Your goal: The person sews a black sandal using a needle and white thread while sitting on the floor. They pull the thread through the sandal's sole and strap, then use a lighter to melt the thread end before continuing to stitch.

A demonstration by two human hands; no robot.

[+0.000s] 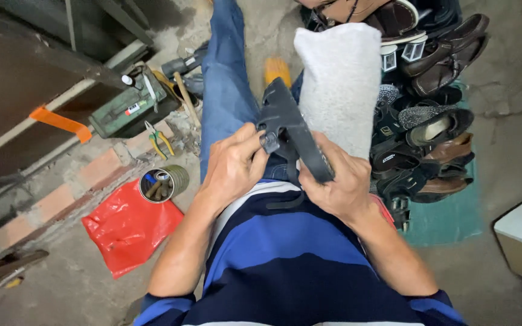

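Observation:
I hold a dark grey sandal (290, 124) over my lap, sole up and tilted away from me. My left hand (232, 166) pinches its strap and buckle near the middle of the sandal. My right hand (341, 184) grips the near end of the sole from the right. A loose dark strap hangs below, against my blue striped shirt. A light grey cloth (339, 84) lies over my right knee, just behind the sandal.
A heap of dark and brown shoes and sandals (433, 121) lies on a green mat (454, 217) at right. At left on the concrete floor: a red plastic bag (129, 226), a tin of small tools (165, 182), yellow-handled pliers (158, 140), a green metal box (129, 108), a hammer (185, 96).

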